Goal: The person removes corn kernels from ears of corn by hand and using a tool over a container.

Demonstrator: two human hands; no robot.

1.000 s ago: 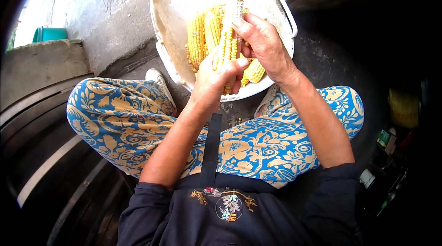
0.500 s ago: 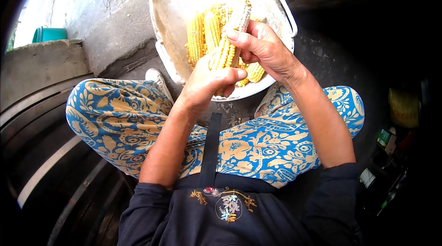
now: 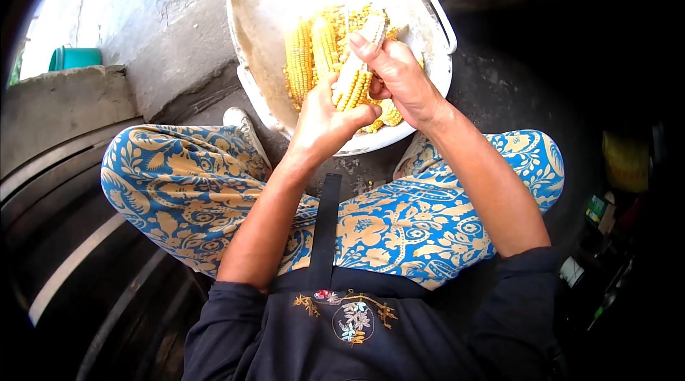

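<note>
Over a white tub (image 3: 253, 46), a partly stripped corn cob (image 3: 353, 88) is held between both hands. My left hand (image 3: 325, 120) is wrapped round its lower end, where yellow kernels remain. My right hand (image 3: 399, 78) grips the upper part, its thumb lying on the pale bare side. Inside the tub, whole yellow cobs (image 3: 299, 60) lie to the left of the held cob, with loose kernels (image 3: 357, 16) behind it. Another cob (image 3: 390, 114) shows partly beneath my right hand.
A teal bucket (image 3: 75, 58) stands beyond a low concrete ledge (image 3: 68, 99) at the left. My crossed legs in patterned trousers (image 3: 193, 188) flank the near side of the tub. Dim items, including a yellow one (image 3: 626, 161), sit at the far right.
The held cob has come lower and more of its pale surface shows. My right hand has moved slightly left and down along it, while my left hand keeps hold of the lower end.
</note>
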